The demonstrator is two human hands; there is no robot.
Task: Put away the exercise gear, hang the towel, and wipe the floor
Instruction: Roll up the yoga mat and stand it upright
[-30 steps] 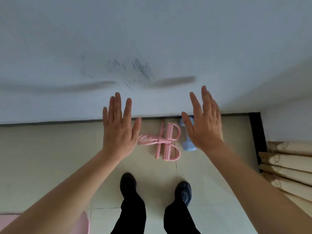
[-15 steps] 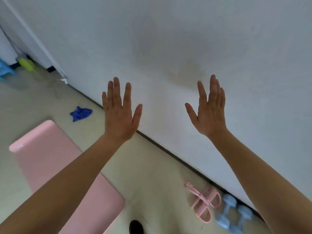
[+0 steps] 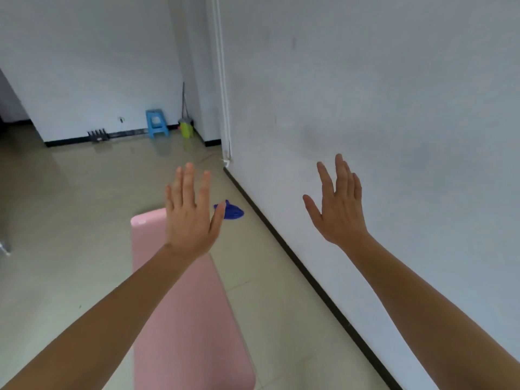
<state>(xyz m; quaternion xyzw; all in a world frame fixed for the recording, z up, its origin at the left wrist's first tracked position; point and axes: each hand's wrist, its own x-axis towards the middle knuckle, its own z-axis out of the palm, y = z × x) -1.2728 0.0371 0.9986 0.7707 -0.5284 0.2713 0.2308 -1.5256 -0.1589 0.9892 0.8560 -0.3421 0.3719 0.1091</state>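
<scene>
A plain pink exercise mat, a dark blue cloth, a light blue stool, beige floor tiles.

Mat on the floor left of the wall, cloth between them, stool far behind

floor open left | wall right | mat, cloth ahead

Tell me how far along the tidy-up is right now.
Done: nothing visibly. The pink mat lies unrolled on the floor, and the crumpled blue cloth, probably the towel, lies beside it by the wall. In hand: nothing; left hand and right hand are open and empty. Left: stow the mat, hang the cloth, wipe the floor.
</scene>
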